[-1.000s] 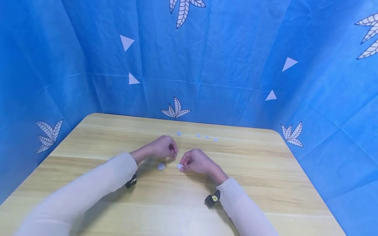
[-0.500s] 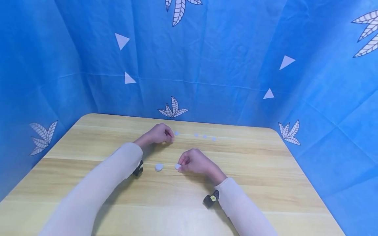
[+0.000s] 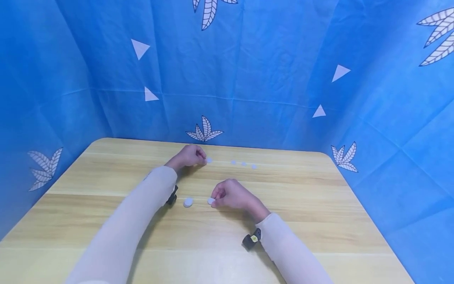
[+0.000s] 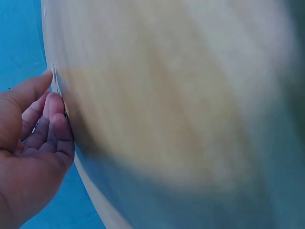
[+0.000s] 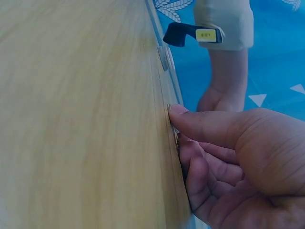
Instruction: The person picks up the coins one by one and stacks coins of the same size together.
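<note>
Left hand (image 3: 192,154) now sits farther across the desk (image 3: 312,240), beside a far disc (image 3: 209,160), its grip unclear. Right hand (image 3: 232,194) pinches a nearer disc (image 3: 211,200).

A pale wood-grained table (image 3: 301,209) is spreading across the lower part of the head view, its far corners curving and its darker grain bands running from side to side. Behind it and at both sides, a creased blue cloth (image 3: 269,59) is hanging, showing 5 white leaf prints (image 3: 206,126) with dark outlines, 2 of them running out of frame, and 4 plain pale triangles (image 3: 319,112). In both wrist views, the same cloth is showing beyond the table's edge.
</note>
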